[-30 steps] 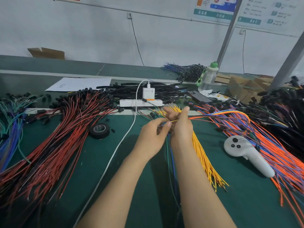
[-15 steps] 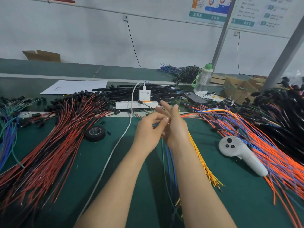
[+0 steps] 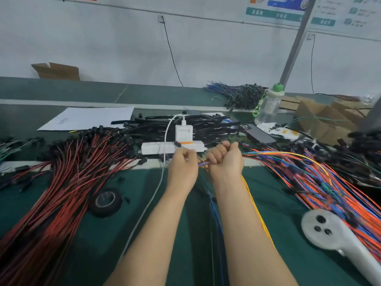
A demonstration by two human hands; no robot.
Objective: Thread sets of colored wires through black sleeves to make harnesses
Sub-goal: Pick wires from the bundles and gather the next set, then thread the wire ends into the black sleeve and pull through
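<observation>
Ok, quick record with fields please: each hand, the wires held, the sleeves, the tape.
left hand: pinches the set's wire ends
right hand: fist round mixed-colour thin wire set
wire set path: trails right over orange-blue wire pile
black tubular sleeves: heaped behind white plastic power strip
black tape roll: flat, left of forearms

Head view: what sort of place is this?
Probably a wire-harness assembly bench in a factory: heaps of red wires, a pile of loose black sleeves and a black tape roll on a green table.
</observation>
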